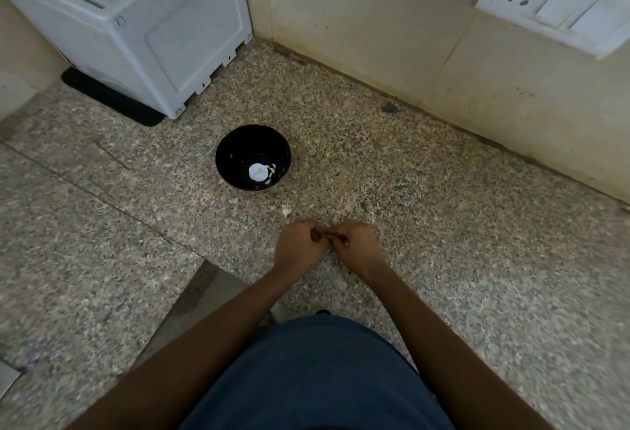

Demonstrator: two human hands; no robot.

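Head: left hand [300,246], right hand [356,246] pinch pale clove [345,243] over speckled stone [460,225].

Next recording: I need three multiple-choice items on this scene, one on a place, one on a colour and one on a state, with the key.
1. Where does the bowl stand?
A. On the counter, past the left hand and right hand
B. On a wall shelf
C. In the person's lap

2. What colour is the bowl?
A. White
B. Black
C. Red

3. How are the hands?
A. Both flat on the counter
B. Both curled, fingertips meeting on a small piece
C. One lifts the bowl

Key:
1 A: the bowl sits on the speckled counter beyond the hands.
2 B: its wall is glossy black.
3 B: both hands have a grip on the small piece between them, which is too hidden to name.
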